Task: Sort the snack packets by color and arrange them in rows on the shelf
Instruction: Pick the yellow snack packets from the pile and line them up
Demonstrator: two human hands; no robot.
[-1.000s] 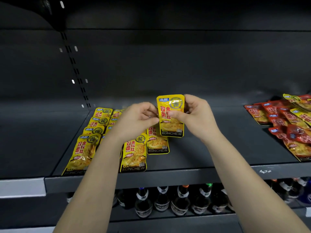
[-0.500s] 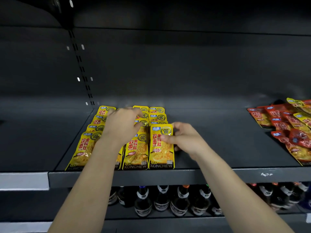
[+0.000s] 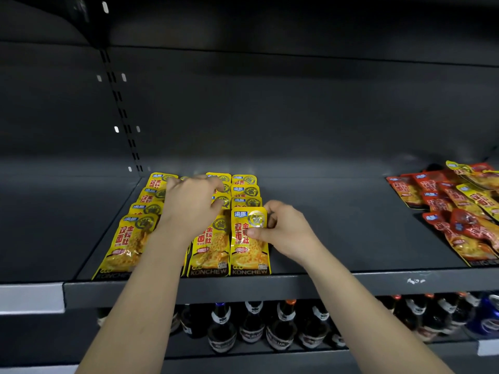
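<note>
A dark grey shelf (image 3: pixel 337 233) spans the view, its front lip running left to right across the near edge. Below it stands a line of dark bottles (image 3: pixel 278 327) with pale neck labels. On the shelf's left half lie the yellow snack packets (image 3: pixel 159 195), flat and overlapping in rows that run from near to far. At the far right, well apart from them, sits a loose pile of red and yellow packets (image 3: pixel 459 209). Both forearms reach up from the near edge, bare and roughly parallel. The left hand (image 3: pixel 189 206) lies palm down over the middle rows, fingers curled and spread slightly, their tips touching packets at the far end; what they grip, if anything, cannot be told. The right hand (image 3: pixel 283 230) rests at the right edge of the rows, thumb pressed onto the face of the front yellow packet (image 3: pixel 247 252) and fingers curled against its upper right edge, pinching it as it lies flat at the shelf's near lip.
</note>
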